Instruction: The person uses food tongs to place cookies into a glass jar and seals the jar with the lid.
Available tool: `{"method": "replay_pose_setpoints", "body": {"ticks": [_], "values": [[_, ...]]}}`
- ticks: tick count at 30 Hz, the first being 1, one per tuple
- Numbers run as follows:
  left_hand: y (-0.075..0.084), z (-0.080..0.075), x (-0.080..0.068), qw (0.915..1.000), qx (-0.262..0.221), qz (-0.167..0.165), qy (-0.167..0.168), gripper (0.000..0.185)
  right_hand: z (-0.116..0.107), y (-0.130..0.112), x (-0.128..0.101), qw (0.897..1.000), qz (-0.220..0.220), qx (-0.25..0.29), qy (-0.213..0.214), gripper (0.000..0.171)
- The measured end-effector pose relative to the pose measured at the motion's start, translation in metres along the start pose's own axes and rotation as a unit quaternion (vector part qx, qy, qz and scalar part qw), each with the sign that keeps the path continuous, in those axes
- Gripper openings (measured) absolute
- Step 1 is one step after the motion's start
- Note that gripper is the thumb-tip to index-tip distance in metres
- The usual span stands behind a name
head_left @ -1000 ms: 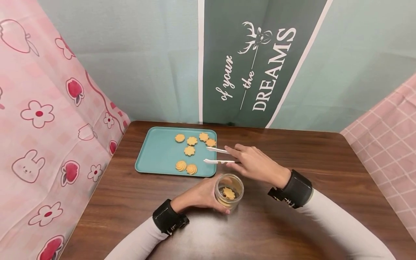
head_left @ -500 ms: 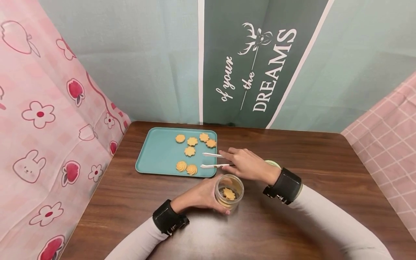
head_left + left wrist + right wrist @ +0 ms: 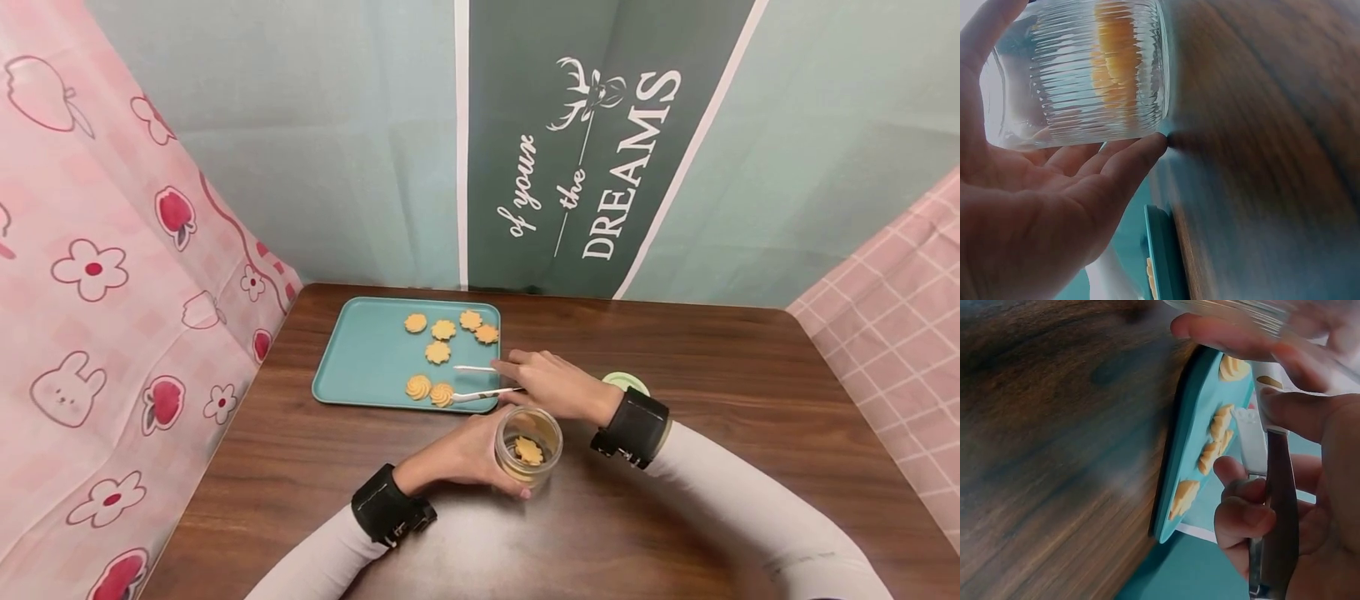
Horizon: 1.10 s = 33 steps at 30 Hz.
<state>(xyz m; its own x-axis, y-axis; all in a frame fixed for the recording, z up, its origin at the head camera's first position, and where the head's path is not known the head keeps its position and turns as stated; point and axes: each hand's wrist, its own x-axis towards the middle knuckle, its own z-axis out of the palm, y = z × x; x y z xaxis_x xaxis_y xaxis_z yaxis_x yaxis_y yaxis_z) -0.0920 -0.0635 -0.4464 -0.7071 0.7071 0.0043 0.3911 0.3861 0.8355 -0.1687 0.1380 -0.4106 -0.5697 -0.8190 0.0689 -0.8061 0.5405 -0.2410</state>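
Observation:
In the head view, my left hand (image 3: 468, 454) holds a clear ribbed glass jar (image 3: 555, 442) around its side. A flower-shaped cookie (image 3: 528, 451) lies inside; the left wrist view shows stacked cookies (image 3: 1116, 56) through the glass. My right hand (image 3: 558, 385) grips a pair of tongs (image 3: 478, 393) with white tips and metal handles. Their arms stand apart over the teal tray (image 3: 352, 354), with nothing between them. The lower tip is beside, perhaps touching, a swirl cookie (image 3: 442, 394). Another swirl cookie (image 3: 417, 387) lies left of it.
Several flower-shaped cookies (image 3: 438, 352) and a round one (image 3: 415, 322) lie toward the tray's back and right. A pale green round lid (image 3: 622, 380) sits partly behind the right wrist. Curtains stand behind and beside the wooden table (image 3: 712, 367).
My right hand has moved left and slightly toward me, carrying the tong tips to the front swirl cookie. More of the green lid shows. My left hand and the jar have stayed put.

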Motion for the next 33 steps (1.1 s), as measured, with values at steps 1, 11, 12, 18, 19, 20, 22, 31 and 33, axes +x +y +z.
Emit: {"method": "replay_pose_setpoints", "body": {"ticks": [1,11,12,18,19,20,22,31,33], "values": [[0.0,0.0,0.0,1.0,0.002,-0.001,-0.001,0.102,0.001,0.0,0.001,1.0,-0.003,0.001,-0.001,0.048],[-0.002,-0.001,-0.001,1.0,-0.001,0.001,-0.003,0.1,0.004,-0.001,0.011,1.0,-0.017,0.001,-0.022,0.047],[-0.002,-0.001,-0.001,1.0,-0.002,0.0,-0.004,0.1,0.004,0.0,0.012,1.0,-0.017,0.002,-0.025,0.046],[-0.002,-0.002,-0.001,1.0,0.003,-0.001,-0.008,0.098,0.006,0.001,0.02,0.999,-0.027,0.002,-0.033,0.046],[-0.002,-0.002,-0.001,1.0,0.002,-0.001,-0.008,0.098,0.006,0.002,0.021,0.999,-0.03,0.001,-0.033,0.046],[-0.002,-0.002,-0.001,1.0,0.001,-0.001,-0.008,0.099,0.007,0.002,0.022,0.999,-0.032,0.0,-0.034,0.047],[-0.003,-0.002,-0.001,1.0,-0.002,-0.001,-0.009,0.098,0.007,0.003,0.024,0.999,-0.033,0.001,-0.038,0.047],[-0.004,-0.001,-0.001,0.9998,-0.013,0.001,-0.012,0.099,0.009,0.005,0.033,0.998,-0.035,0.002,-0.061,0.048],[-0.004,-0.002,-0.001,0.9998,-0.016,0.0,-0.012,0.099,0.01,0.005,0.034,0.997,-0.038,-0.001,-0.062,0.048]]}}
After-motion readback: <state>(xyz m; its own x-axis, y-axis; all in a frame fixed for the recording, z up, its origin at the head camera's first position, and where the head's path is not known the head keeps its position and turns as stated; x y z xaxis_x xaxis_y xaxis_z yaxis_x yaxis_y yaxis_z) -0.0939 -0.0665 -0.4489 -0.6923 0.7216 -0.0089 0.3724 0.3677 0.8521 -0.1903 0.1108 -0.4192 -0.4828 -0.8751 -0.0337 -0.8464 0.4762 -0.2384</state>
